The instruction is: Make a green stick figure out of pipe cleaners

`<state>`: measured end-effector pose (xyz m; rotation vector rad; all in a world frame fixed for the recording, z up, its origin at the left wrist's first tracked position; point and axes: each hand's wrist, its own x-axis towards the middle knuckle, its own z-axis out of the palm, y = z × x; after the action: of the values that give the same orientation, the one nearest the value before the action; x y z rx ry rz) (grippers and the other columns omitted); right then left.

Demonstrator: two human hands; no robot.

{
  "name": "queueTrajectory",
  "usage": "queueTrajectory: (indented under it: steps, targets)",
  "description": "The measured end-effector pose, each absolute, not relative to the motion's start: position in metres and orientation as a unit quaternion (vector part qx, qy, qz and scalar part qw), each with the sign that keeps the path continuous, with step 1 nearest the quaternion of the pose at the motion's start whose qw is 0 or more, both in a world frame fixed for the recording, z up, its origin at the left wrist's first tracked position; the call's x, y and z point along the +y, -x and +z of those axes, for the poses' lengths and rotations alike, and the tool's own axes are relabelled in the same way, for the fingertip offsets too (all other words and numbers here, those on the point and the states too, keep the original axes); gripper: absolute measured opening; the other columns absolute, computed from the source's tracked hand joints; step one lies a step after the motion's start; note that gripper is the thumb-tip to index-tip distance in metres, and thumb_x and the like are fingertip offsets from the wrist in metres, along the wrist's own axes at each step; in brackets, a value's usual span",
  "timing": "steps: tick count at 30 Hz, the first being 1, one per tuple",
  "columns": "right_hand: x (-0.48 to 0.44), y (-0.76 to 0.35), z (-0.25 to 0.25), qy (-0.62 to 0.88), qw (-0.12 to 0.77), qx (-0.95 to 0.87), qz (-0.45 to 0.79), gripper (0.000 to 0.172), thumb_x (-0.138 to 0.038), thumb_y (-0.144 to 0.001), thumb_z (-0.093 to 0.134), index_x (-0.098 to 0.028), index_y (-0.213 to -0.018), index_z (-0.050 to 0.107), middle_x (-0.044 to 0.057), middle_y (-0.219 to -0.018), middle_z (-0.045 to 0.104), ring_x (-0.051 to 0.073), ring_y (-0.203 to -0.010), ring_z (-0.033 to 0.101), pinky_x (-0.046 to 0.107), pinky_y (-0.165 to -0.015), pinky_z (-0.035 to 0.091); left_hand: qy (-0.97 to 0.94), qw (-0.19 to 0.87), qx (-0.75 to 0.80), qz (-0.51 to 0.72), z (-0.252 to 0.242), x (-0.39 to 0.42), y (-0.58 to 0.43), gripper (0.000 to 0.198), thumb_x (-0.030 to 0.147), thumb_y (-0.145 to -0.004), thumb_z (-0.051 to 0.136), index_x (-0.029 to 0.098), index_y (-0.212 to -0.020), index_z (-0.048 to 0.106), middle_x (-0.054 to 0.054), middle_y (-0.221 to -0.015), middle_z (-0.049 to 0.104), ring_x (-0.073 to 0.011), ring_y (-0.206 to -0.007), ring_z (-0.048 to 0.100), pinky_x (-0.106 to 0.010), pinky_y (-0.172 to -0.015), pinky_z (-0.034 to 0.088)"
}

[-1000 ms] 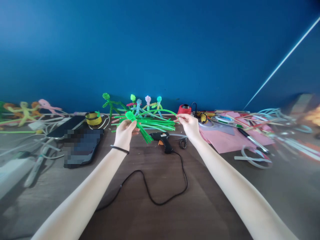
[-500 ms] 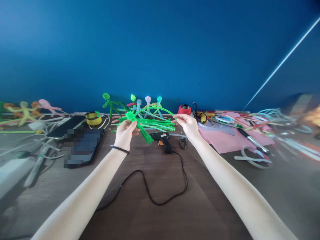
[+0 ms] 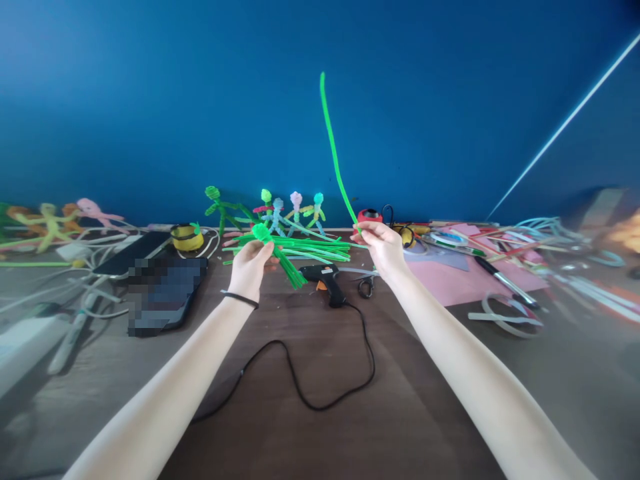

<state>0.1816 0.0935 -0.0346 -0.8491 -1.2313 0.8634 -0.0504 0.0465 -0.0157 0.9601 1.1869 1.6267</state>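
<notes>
Brown table (image 3: 320, 448), nearest the viewer: both forearms are cut off by the bottom edge. A black cord (image 3: 315, 408) winds over the top; one end disappears behind the left forearm, the other joins a black glue gun (image 3: 334, 287). At left, a dark phone (image 3: 175, 293) is partly masked by pixelation.

Left hand (image 3: 249, 268): thumb and fingers closed on a green fuzzy piece (image 3: 261, 232) with a ball-shaped end and a spray of stems, held above the table; its middle is covered by the fingers. Right hand (image 3: 384, 250): thumb and fingertips pinched on a green stem (image 3: 331, 137), which rises and leans left; its lower end is obscured by the grip.

Pink paper (image 3: 440, 285) lies beyond the right forearm, partly hidden by it. Beyond the left hand, a bundle of green stems (image 3: 327, 251) masks the lower parts of small figures (image 3: 277, 212) near the blue wall (image 3: 200, 100). Orange matter (image 3: 633, 233) at far right is too blurred to identify.
</notes>
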Motion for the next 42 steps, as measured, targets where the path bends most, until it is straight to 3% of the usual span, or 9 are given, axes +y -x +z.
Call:
queueTrajectory:
  steps: [8,17,24,31,42]
  targets:
    - [0.093,-0.184,-0.038,0.447,0.617,-0.531,0.370,0.015,-0.020,-0.062,0.055,-0.015,-0.075,0.058,0.000,-0.060,0.061,0.014,-0.058,0.061,0.027,-0.061,0.046,-0.412,0.401,0.497,0.650,-0.019,0.049,0.053,0.029,0.035,-0.053,0.068,0.014,-0.069,0.056,-0.003,-0.065,0.063,-0.0088,-0.053,0.049,-0.018,-0.045,0.036]
    - [0.098,-0.195,-0.047,0.491,0.586,-0.573,0.296,0.017,-0.018,-0.063,0.048,-0.014,-0.075,0.060,-0.002,-0.051,0.055,0.011,-0.050,0.054,0.025,-0.056,0.044,-0.403,0.394,0.507,0.653,-0.019,0.050,0.052,0.028,0.036,-0.053,0.067,0.016,-0.068,0.055,-0.002,-0.061,0.061,-0.0123,-0.060,0.051,-0.020,-0.047,0.033]
    - [0.099,-0.197,-0.056,0.555,0.433,-0.701,0.112,0.028,-0.008,-0.063,0.039,-0.016,-0.075,0.063,0.003,-0.072,0.065,0.015,-0.061,0.058,0.029,-0.064,0.046,-0.397,0.409,0.504,0.649,-0.017,0.048,0.051,0.029,0.035,-0.051,0.068,0.015,-0.068,0.054,-0.002,-0.062,0.061,-0.0113,-0.056,0.051,-0.021,-0.047,0.035]
    - [0.097,-0.184,-0.067,0.559,0.369,-0.741,0.050,0.031,-0.002,-0.065,0.041,-0.016,-0.078,0.065,0.008,-0.088,0.065,0.023,-0.085,0.053,0.039,-0.081,0.040,-0.404,0.426,0.500,0.637,-0.019,0.047,0.051,0.028,0.034,-0.053,0.068,0.016,-0.066,0.052,-0.001,-0.059,0.060,-0.0091,-0.053,0.050,-0.018,-0.045,0.035]
    - [0.133,-0.148,-0.058,0.577,0.290,-0.763,0.030,0.027,-0.015,-0.080,0.041,-0.018,-0.095,0.063,0.007,-0.100,0.062,0.022,-0.093,0.051,0.034,-0.082,0.039,-0.437,0.429,0.492,0.618,-0.015,0.043,0.047,0.020,0.029,-0.057,0.066,0.014,-0.064,0.054,-0.004,-0.064,0.064,-0.0097,-0.054,0.054,-0.018,-0.046,0.037]
